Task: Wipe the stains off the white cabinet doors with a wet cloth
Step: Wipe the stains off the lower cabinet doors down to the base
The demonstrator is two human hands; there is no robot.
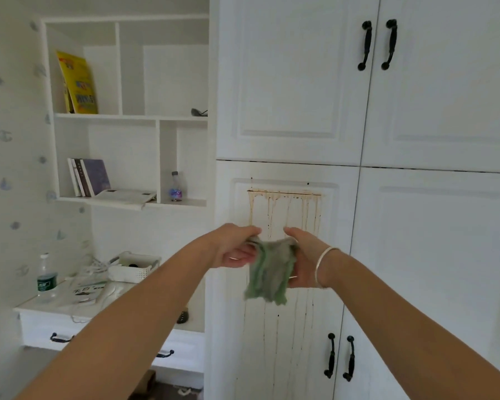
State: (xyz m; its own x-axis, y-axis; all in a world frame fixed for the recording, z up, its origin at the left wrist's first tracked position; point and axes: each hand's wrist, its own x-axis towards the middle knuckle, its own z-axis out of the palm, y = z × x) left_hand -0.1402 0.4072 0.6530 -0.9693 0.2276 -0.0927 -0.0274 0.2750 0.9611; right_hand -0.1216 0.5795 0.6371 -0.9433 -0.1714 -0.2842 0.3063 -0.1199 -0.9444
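A green-grey cloth point(269, 272) hangs between both hands in front of the lower left cabinet door point(231, 327). My left hand point(236, 246) pinches its upper left corner, and my right hand point(302, 261) grips its upper right edge; a silver bracelet circles that wrist. Brown drip stains point(283, 209) run down this door from a dark line near the top of its panel, with thin streaks continuing below the cloth. The cloth is held a little away from the door, covering part of the stains.
Black handles point(339, 356) sit low on the two lower doors, and another pair point(377, 44) on the upper doors. Open shelves point(133, 118) at left hold books and a small bottle. A white desk point(41, 308) below carries a water bottle, papers and a basket.
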